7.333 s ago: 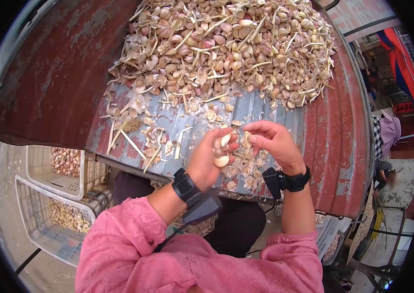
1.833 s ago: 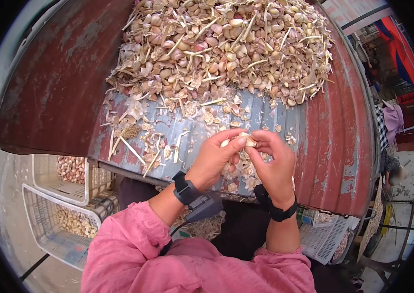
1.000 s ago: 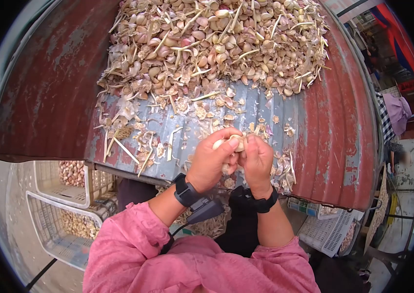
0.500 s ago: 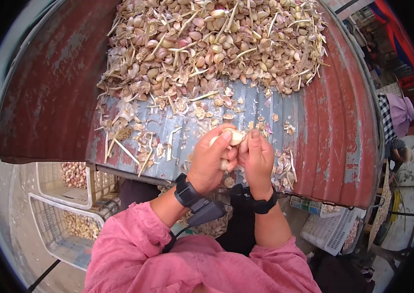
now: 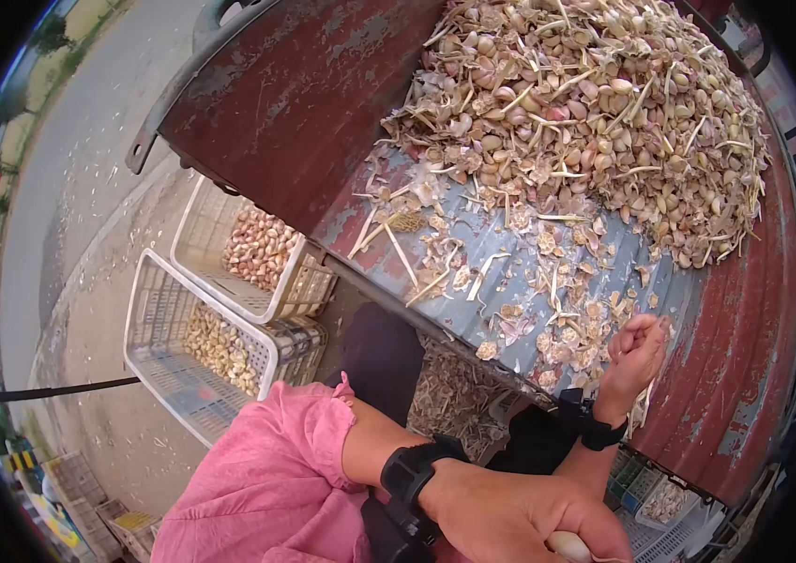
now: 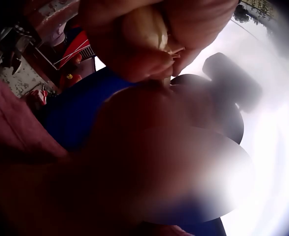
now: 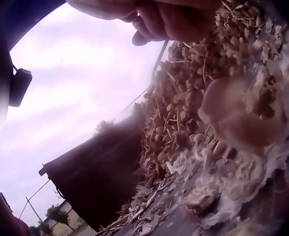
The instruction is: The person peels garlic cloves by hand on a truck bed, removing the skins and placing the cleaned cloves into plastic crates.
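Note:
Close to the camera at the bottom of the head view, my left hand (image 5: 520,514) holds pale garlic (image 5: 569,545) under curled fingers. The left wrist view shows this garlic (image 6: 149,30) gripped between the fingers and thumb. Above the metal surface's front edge, my right hand (image 5: 637,357) has curled fingers, and nothing is visible in them. In the right wrist view, my right hand (image 7: 169,19) shows at the top. A large heap of garlic cloves (image 5: 595,122) with dry stalks covers the back of the corrugated metal surface (image 5: 473,314).
Skins and root pieces (image 5: 557,347) lie scattered before the heap. To the left on the ground stand two plastic crates, one with reddish cloves (image 5: 260,246), the other with pale cloves (image 5: 219,347). A raised red metal panel (image 5: 295,103) borders the surface's left side.
The head view has turned left, showing more road and crates. My hands have parted: the left came down near the camera with its garlic, while the right stays over the surface's edge.

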{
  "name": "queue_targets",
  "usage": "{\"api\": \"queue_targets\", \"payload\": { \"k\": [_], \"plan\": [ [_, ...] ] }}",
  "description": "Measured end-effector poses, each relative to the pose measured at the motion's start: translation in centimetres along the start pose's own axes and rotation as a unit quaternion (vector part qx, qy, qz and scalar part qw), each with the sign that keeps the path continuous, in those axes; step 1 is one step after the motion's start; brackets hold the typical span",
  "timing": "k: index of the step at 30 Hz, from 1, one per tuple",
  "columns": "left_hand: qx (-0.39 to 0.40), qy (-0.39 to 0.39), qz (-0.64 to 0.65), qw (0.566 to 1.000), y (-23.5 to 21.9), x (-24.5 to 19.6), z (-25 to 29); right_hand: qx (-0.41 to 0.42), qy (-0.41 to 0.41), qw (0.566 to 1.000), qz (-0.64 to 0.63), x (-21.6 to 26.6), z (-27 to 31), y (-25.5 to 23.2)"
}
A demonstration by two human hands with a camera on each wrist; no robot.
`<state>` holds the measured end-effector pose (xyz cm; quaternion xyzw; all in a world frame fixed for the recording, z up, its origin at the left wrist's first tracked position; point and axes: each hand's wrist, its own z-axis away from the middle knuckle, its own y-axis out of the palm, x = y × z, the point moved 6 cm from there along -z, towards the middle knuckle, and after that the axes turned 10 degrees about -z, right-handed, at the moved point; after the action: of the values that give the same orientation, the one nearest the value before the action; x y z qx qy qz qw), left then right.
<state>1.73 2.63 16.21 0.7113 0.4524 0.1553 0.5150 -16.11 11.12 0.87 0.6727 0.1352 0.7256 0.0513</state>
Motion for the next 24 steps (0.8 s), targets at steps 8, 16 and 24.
{"api": "queue_targets", "payload": {
  "k": [8, 16, 24],
  "plan": [
    [0.059, 0.143, -0.075, 0.985, 3.5, 1.2, 0.6, -0.004, -0.031, 0.999, 0.018, 0.4, 0.5, 0.3],
    [0.071, 0.119, -0.089, 0.986, 6.7, 3.0, 1.8, 0.008, -0.038, 0.999, 0.022, 0.1, 0.5, 0.3],
    [-0.297, 0.382, -0.274, 0.831, 5.7, -1.5, 20.5, 0.000, -0.028, 0.999, 0.045, 0.7, 0.8, -1.2]
  ]
}}
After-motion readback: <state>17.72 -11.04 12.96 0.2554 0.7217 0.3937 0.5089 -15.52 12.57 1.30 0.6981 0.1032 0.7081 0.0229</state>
